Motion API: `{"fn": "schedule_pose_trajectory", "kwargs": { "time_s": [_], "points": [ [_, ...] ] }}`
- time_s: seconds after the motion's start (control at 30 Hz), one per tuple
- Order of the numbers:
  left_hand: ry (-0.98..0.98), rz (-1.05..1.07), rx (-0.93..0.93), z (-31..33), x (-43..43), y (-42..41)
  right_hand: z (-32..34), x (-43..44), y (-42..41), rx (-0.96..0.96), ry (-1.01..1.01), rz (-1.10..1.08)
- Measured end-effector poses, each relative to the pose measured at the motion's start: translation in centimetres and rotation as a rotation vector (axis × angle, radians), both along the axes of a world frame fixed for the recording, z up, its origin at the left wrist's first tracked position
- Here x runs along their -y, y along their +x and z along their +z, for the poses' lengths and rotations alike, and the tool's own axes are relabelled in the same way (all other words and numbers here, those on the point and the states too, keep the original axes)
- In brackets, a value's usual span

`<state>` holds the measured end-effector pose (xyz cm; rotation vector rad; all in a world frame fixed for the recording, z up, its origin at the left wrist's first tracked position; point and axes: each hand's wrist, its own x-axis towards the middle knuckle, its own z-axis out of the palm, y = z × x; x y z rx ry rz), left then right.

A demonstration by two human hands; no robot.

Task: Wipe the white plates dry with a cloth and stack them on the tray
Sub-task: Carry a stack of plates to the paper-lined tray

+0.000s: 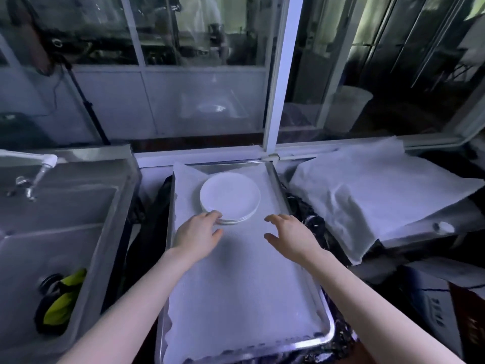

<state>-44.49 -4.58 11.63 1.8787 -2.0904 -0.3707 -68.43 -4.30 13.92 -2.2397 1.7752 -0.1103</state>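
Left hand [198, 233]: loose fingertips touch the near rim of the plate stack [230, 198], no grip. Right hand [291, 232]: spread, empty, over the liner [236, 285]. Several round, smooth white plates sit stacked at the far end of the shiny steel tray [329, 334]. No loose plates visible, so likely near done. Rumpled white cloth [367, 195] lies right of the tray.

One plate stack [230, 197], one tray [331, 333]

White plate stack [230, 195] on lined tray [332, 331]
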Motion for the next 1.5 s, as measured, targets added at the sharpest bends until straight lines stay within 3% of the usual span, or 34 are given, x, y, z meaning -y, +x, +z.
{"fn": "schedule_pose_trajectory", "kwargs": {
  "time_s": [0.27,0.6,0.93,1.3,1.5],
  "points": [
    [0.131,0.163,-0.114,-4.9,9.9,-0.5,-4.8,13.3,0.2,0.127,0.130,0.048],
    [0.262,0.470,-0.407,-9.5,16.4,1.1,-10.8,22.2,1.8,0.388,0.333,-0.118],
    [0.340,0.651,-0.807,-9.6,18.1,0.8,-13.6,24.7,4.0,0.596,0.434,-0.317],
    [0.379,0.842,-0.881,-8.3,16.7,-0.3,-12.6,24.1,3.1,0.672,0.465,-0.467],
    [0.496,0.789,-1.086,-6.6,12.8,-1.5,-10.3,18.9,1.6,0.926,0.452,-0.544]
  ]
}}
